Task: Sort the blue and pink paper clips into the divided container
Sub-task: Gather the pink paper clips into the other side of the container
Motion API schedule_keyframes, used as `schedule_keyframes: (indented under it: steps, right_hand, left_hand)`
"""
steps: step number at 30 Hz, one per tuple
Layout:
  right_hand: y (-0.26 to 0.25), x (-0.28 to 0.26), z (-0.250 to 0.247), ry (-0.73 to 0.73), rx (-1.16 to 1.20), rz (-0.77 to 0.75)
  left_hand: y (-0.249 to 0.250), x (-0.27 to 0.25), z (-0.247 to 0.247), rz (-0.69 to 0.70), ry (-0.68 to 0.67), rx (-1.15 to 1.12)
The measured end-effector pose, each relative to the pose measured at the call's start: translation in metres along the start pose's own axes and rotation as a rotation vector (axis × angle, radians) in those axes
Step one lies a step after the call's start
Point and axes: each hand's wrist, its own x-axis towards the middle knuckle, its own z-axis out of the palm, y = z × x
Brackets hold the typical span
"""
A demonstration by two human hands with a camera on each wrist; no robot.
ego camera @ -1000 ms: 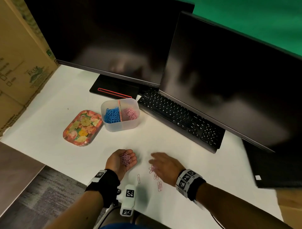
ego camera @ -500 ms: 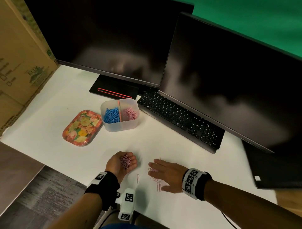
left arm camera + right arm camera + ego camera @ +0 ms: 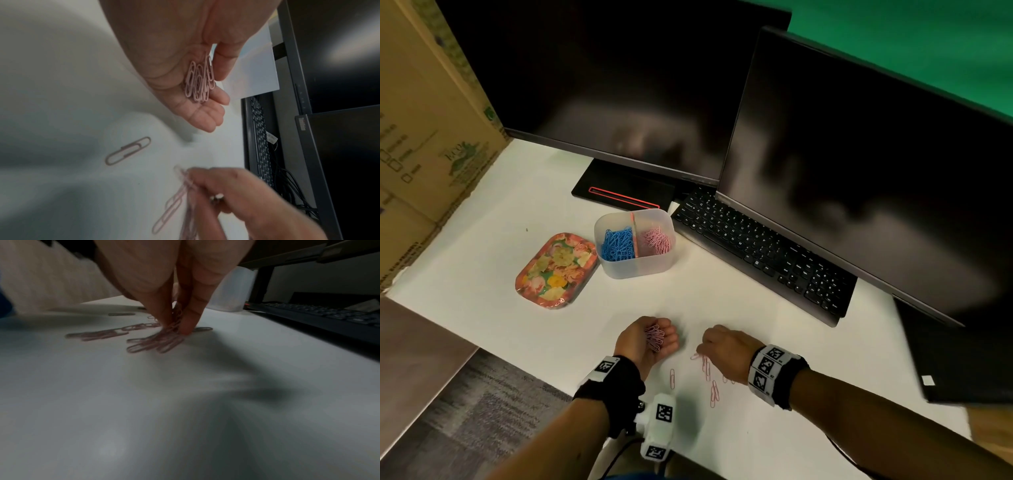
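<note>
The head view shows, nearest to the person, a few loose pink paper clips lying on the white surface just in front of the wrists. Most of them lie with their long axis pointing away from the person. One single clip lies apart, between the two hands.

The right hand is directly above these clips, palm down. In the right wrist view its fingertips are pressed together on the surface and pinch several pink clips; this grip is nearly closed. So the right hand is the nearer one for the clips that remain.

The left hand lies just to the left, palm up and cupped. Its fingers curl loosely around a small heap of pink clips. I judge the next transfer goes leftward, from the right grip into this open palm.

Farther away, beyond both hands, stands the divided container. Blue clips fill its left compartment and pink clips its right one. The cupped hand must travel forward to the right compartment.
</note>
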Motion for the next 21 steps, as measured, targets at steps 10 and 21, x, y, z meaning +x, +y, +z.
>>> schedule_keyframes:
  steps: [10, 21]
  right_hand:
    - [-0.012, 0.023, -0.041, 0.407, 0.826, 0.550]
    - [-0.011, 0.019, -0.102, 0.749, 0.692, 0.316]
  left_hand:
    - [0.003, 0.001, 0.021, 0.010, -0.028, 0.000]
    - [0.073, -0.007, 0.062, 0.206, -0.189, -0.099]
